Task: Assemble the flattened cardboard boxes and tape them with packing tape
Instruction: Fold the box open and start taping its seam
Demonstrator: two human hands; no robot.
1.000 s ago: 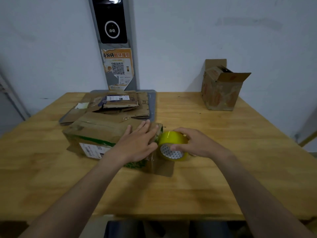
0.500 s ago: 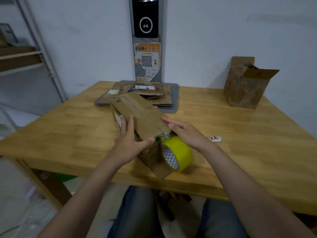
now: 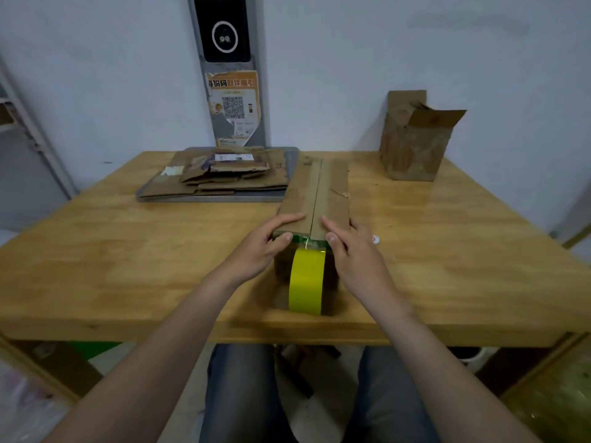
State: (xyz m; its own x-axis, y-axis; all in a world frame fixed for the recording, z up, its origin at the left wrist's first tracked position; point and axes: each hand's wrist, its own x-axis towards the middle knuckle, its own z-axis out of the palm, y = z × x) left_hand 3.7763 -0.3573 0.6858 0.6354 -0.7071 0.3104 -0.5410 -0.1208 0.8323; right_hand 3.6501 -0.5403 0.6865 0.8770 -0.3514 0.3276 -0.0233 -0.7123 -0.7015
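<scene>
A long cardboard box [image 3: 332, 187] lies on the wooden table [image 3: 128, 266] with its length pointing away from me. Its two top flaps are folded down and meet in a seam along the middle. My left hand [image 3: 259, 247] presses the left flap with straight fingers, thumb on the near end face. My right hand [image 3: 351, 254] presses the right flap the same way. A yellow roll of packing tape [image 3: 305, 279] stands on edge against the box's near end, between my wrists; neither hand holds it.
Several flattened cardboard boxes [image 3: 224, 174] are stacked on a grey tray [image 3: 211, 198] at the back. An assembled box with open flaps [image 3: 415, 148] stands at the back right. A small white object [image 3: 374, 239] lies by my right hand. The table's front edge is close.
The box has been turned from lying sideways to pointing away from me. My right hand left the tape roll and went onto the right flap. The roll now shows edge-on.
</scene>
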